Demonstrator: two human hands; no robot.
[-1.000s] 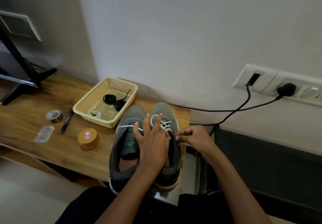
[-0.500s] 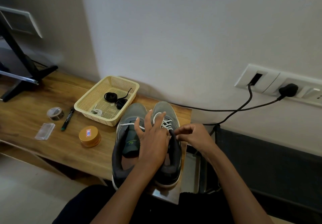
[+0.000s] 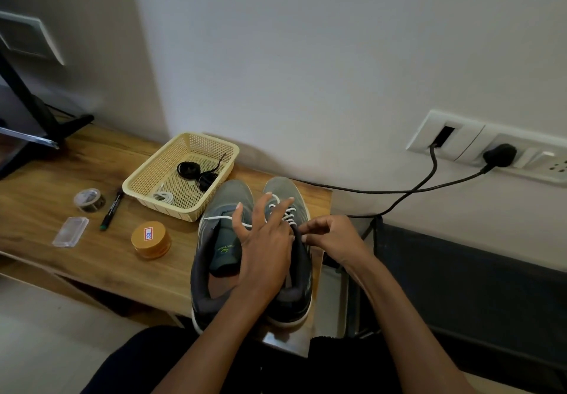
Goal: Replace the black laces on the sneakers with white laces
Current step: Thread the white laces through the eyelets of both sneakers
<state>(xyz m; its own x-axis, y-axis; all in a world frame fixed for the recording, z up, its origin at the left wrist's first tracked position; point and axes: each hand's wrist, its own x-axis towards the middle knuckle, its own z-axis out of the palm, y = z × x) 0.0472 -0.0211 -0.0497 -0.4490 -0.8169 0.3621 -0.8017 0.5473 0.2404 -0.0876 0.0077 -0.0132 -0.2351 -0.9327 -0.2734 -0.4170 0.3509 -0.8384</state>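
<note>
Head view: little has changed over the last second. The left hand (image 3: 264, 249) stays spread, fingers straight, pressing down the right sneaker (image 3: 285, 188) on the counter (image 3: 36, 197). The right hand (image 3: 333, 237) has edged in at the sneaker's 3 o'clock and pinches what looks like the white lace (image 3: 289, 213) end at an upper eyelet. By my judgement, threading goes on. The left sneaker (image 3: 228, 197) carries only one white strand. Black laces (image 3: 187, 169) lie in the basket (image 3: 152, 159) at 10 o'clock. The gold tin (image 3: 151, 238) sticker shows digits, perhaps "25"; the tongue's green logo is unreadable.
</note>
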